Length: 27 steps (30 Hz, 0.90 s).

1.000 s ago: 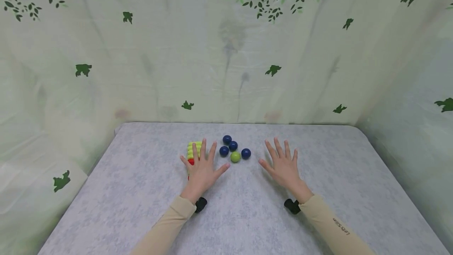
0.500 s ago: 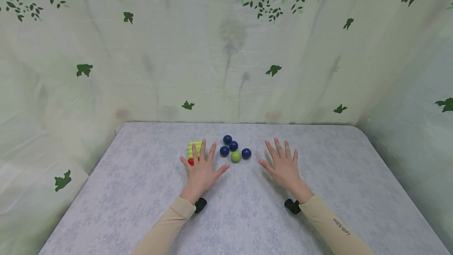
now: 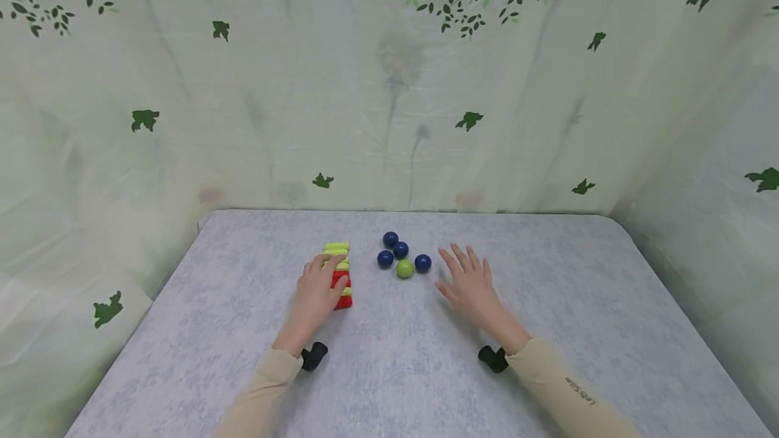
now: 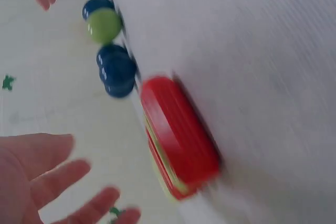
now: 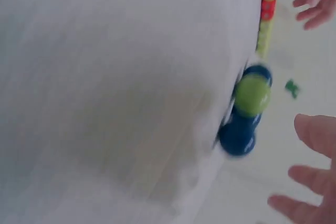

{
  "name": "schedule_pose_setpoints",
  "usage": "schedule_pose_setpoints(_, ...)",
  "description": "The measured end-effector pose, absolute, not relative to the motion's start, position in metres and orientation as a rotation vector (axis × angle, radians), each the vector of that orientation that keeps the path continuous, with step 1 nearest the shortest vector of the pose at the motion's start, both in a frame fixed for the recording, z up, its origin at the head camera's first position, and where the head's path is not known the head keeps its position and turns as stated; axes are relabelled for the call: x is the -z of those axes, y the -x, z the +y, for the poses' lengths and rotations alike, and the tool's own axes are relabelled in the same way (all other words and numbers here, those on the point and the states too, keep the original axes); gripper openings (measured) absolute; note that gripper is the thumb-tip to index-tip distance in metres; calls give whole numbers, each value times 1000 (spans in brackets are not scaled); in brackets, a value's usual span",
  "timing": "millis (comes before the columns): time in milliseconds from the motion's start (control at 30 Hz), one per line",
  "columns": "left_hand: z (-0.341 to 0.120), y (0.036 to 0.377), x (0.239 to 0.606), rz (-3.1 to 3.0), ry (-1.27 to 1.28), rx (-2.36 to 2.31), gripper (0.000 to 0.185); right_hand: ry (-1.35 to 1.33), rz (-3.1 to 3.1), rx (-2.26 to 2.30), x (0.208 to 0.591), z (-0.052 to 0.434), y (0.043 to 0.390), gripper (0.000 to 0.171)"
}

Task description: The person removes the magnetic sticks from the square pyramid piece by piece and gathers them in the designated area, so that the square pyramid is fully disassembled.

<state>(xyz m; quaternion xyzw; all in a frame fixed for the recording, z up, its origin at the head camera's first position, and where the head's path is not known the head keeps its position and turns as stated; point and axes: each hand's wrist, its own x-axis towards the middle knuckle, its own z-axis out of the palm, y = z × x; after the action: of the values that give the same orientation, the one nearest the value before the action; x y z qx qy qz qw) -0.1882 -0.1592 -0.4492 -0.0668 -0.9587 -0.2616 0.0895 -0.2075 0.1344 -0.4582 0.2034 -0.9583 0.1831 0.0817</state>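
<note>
- Change since the earlier frames: the left hand has drawn back and to the left and now sits over the near end of the row of discs; more of the row's red part shows. The right hand has slid slightly toward the balls.
- Left hand: fingers loosely bent over the red and yellow-green discs, thumb near their side. The left wrist view shows the fingers spread and apart from the discs, so no firm hold is evident; contact cannot be told.
- Right hand: fingers straight and spread, palm down just above or on the table, holding nothing.
- Row of discs: flat rounds set on edge, face to face, in a line running away from the person; packed so, they prop each other up.
- Balls: four dark blue balls and one green ball, clustered touching between the hands, right of the discs.
- Surroundings: grey mottled table, leaf-print cloth behind and to the sides.
</note>
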Motion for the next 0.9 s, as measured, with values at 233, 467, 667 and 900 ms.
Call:
schedule_pose_setpoints(233,-184,182,454,-2956,269,689,10,-1282,-2721,-549,447,44,188,40)
schedule_pose_setpoints(467,-186,188,456,-2965,414,740,18,-1308,-2675,-202,454,-26,181,21)
schedule_pose_setpoints(667,-185,189,454,-3112,584,773,16,-1263,-2793,-107,458,-24,177,14)
schedule_pose_setpoints(900,-165,195,457,-2925,487,1113,17,-1340,-2957,-691,447,33,187,13)
